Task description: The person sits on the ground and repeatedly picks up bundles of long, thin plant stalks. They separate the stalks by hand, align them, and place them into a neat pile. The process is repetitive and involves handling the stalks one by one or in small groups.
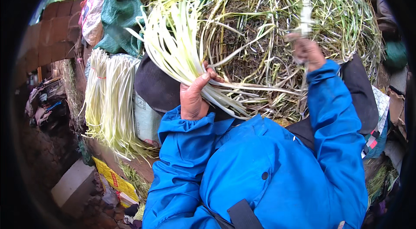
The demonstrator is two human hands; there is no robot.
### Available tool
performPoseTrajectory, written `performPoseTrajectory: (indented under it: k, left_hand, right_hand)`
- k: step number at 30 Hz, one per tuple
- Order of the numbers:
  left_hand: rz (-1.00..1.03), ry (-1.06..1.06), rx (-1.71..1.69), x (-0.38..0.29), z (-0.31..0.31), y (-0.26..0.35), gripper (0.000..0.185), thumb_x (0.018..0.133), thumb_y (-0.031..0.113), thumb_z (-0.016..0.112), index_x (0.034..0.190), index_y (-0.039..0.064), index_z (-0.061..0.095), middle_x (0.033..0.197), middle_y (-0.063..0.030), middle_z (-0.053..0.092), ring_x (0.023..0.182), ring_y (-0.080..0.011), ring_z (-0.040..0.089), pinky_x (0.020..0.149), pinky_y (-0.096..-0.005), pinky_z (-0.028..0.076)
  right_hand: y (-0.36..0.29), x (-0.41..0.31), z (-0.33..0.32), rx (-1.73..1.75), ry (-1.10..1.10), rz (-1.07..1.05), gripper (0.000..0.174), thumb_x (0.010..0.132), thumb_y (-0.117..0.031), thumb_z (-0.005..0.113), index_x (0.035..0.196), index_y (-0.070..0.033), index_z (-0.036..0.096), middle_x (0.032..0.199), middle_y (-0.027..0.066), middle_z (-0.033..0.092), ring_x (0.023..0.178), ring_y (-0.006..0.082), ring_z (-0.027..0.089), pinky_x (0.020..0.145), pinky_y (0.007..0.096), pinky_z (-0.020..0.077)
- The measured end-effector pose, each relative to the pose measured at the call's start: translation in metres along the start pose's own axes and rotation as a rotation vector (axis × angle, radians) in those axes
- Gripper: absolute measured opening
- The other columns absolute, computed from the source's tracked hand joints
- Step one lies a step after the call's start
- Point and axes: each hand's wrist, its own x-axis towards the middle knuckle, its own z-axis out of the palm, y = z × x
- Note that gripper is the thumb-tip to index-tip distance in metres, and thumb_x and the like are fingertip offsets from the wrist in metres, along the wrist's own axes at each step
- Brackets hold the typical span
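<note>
My left hand (196, 94) is closed around a loose bunch of pale yellow-white leafy stalks, like blanched chives (172, 43), above my lap. The leafy ends fan up and left, while the white ends point down and right. Motion blurs my right hand (307, 51), raised over the right part of a heap of green and withered leaves (253, 43). A whitish blurred thing (306, 17) shows at its fingertips; whether the hand grips it is unclear. A few long stalks trail from the bunch towards the right.
Bundled pale stalks (113, 105), one with a red tie, lie over a light printed sack (143, 115) at my left. Green mesh cloth (120, 14) lies beyond them. A pale block (73, 180) and a yellow printed bag (115, 180) are on the ground at lower left.
</note>
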Motion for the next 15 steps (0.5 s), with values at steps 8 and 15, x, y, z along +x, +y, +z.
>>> performPoseTrajectory:
  k: [8, 15]
  left_hand:
    - [-0.005, -0.019, 0.103, -0.005, -0.001, -0.007, 0.027, 0.073, 0.005, 0.056, 0.099, 0.003, 0.047, 0.079, -0.0059, 0.055, 0.067, -0.0189, 0.054, 0.069, -0.0346, 0.047]
    - [0.050, 0.040, 0.245, -0.011, 0.004, -0.017, 0.041, 0.073, 0.000, 0.052, 0.112, 0.002, 0.042, 0.104, -0.0138, 0.053, 0.079, -0.0196, 0.059, 0.060, -0.0260, 0.051]
  right_hand:
    - [0.073, -0.032, 0.136, -0.288, -0.390, 0.120, 0.043, 0.082, -0.025, 0.053, 0.119, -0.005, 0.041, 0.093, 0.0031, 0.058, 0.080, 0.0076, 0.051, 0.073, 0.0213, 0.0410]
    - [0.089, -0.043, 0.151, -0.623, -0.022, -0.272, 0.015, 0.077, -0.015, 0.059, 0.087, -0.004, 0.059, 0.073, 0.0092, 0.061, 0.064, 0.0132, 0.059, 0.056, 0.0259, 0.0450]
